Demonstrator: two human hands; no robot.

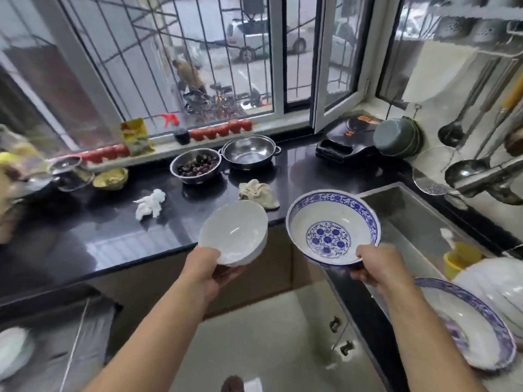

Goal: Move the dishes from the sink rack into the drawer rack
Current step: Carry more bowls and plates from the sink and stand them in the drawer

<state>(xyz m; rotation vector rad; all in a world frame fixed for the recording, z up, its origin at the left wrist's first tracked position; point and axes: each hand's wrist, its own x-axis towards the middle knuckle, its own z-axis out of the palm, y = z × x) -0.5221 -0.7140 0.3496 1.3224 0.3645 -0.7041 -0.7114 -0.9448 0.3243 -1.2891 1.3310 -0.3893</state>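
Note:
My left hand (210,268) grips the near rim of a plain white bowl (235,232), held in the air over the counter's front edge. My right hand (377,265) grips the near rim of a blue-and-white patterned bowl (332,226), thumb inside, held beside the sink. At the lower right more dishes stand in the sink area: a blue-rimmed plate (475,326) and white dishes (498,287) behind it. The open drawer rack (65,335) shows at the lower left, with a white dish (12,352) in it.
The black counter (119,230) carries a steel bowl of dark fruit (195,165), a steel pot (249,152), a beige rag (259,193) and a white crumpled cloth (150,203). The steel sink (410,219) holds a yellow cup (460,260). Ladles hang at the right wall.

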